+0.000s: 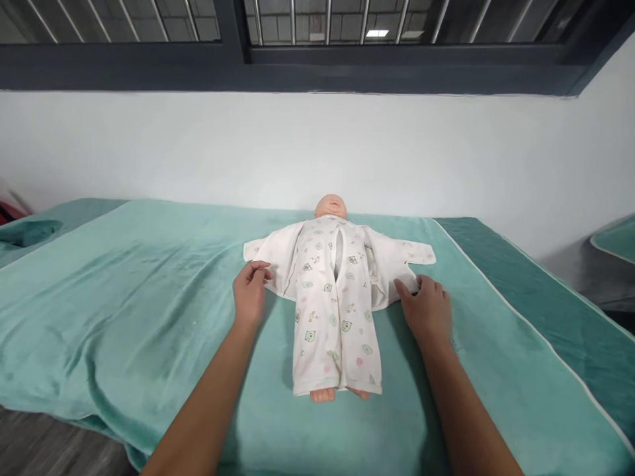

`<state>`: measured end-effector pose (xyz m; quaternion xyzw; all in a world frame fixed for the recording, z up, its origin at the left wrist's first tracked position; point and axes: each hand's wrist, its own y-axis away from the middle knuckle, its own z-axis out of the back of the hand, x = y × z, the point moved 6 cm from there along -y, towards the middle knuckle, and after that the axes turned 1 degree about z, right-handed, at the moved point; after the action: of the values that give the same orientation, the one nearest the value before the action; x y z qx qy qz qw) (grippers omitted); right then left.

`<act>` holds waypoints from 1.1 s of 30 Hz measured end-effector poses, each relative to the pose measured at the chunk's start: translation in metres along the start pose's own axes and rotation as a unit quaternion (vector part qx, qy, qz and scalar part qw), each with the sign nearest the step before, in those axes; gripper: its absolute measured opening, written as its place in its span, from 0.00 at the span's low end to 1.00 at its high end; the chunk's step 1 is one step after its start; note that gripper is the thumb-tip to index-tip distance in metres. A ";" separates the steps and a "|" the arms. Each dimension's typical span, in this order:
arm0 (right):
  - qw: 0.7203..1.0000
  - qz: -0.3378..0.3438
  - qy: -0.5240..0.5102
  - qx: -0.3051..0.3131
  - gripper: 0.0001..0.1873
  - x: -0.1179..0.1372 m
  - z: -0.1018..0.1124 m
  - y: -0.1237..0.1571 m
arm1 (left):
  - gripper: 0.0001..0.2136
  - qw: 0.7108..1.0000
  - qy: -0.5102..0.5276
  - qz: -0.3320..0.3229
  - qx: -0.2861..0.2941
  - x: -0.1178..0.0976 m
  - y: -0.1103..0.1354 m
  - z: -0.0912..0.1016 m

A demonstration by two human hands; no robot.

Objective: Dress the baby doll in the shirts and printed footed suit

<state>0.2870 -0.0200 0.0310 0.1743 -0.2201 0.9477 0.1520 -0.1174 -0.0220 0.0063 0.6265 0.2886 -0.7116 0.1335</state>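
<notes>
A baby doll lies on its back, its bald head (331, 206) toward the wall and its feet (322, 395) toward me. A white printed baby garment (338, 317) with a front slit covers its body down to the ankles. Around the torso spreads a white baby shirt (389, 258), sleeves stretched out to both sides. At the shirt's left edge, my left hand (252, 291) has its thumb and fingers closed on the cloth. My right hand (427, 307) grips the lower right corner, below the sleeve; its fingertips partly cover the cloth.
A teal blanket (149, 297) covers the bed, with folds on the left and a darker teal strip (536, 284) on the right. Behind stands a white wall (198, 145) under a barred window (327, 66). Dark floor (54, 443) shows at the lower left.
</notes>
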 end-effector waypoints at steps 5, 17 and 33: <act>0.990 -0.080 0.026 0.116 0.29 -0.006 -0.008 -0.029 | 0.12 0.963 -0.259 -0.037 -0.061 0.004 -0.022 0.006; 0.828 -0.015 -0.558 0.043 0.17 0.076 0.012 -0.012 | 0.17 0.886 -0.457 0.017 -0.081 -0.001 -0.017 -0.003; 0.923 0.213 -0.316 0.060 0.15 0.099 0.035 0.045 | 0.09 0.987 -0.157 0.021 -0.034 0.002 -0.016 0.001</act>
<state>0.1919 -0.0539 0.0833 0.4226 -0.2314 0.8648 -0.1411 -0.1277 -0.0099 0.0084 0.5079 0.2745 -0.7881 0.2138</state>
